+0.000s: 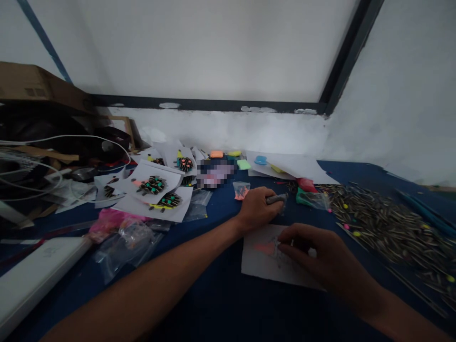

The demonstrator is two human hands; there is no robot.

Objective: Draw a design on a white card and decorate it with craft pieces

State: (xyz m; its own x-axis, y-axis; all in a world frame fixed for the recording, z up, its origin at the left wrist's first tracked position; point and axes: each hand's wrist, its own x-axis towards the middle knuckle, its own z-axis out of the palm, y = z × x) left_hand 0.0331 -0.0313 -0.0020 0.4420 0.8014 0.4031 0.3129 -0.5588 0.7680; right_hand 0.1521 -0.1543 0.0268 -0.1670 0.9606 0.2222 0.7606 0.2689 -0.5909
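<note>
My left hand [260, 208] reaches over the blue tabletop, its fingers closed around a small grey, tube-like object [276, 199]; its exact kind is unclear. Near its wrist lies a white sheet of paper [251, 263] bearing a pink patch [265, 248] and faint greyish marks. Over the right part of this sheet hovers my right hand [317, 247], thumb and fingertips drawn together in a pinch. Whatever the pinch holds, if anything, is too small to make out. A small clear bag with orange-pink bits [241, 191] sits just beyond my left hand.
Striped seeds [384, 218] are heaped at the right, near a red and green bag [308, 192]. At the left are papers with seed-covered figures [153, 185], plastic bags [133, 237] and a white box [42, 275]. Colored clay-like blocks [244, 165] lie by the wall.
</note>
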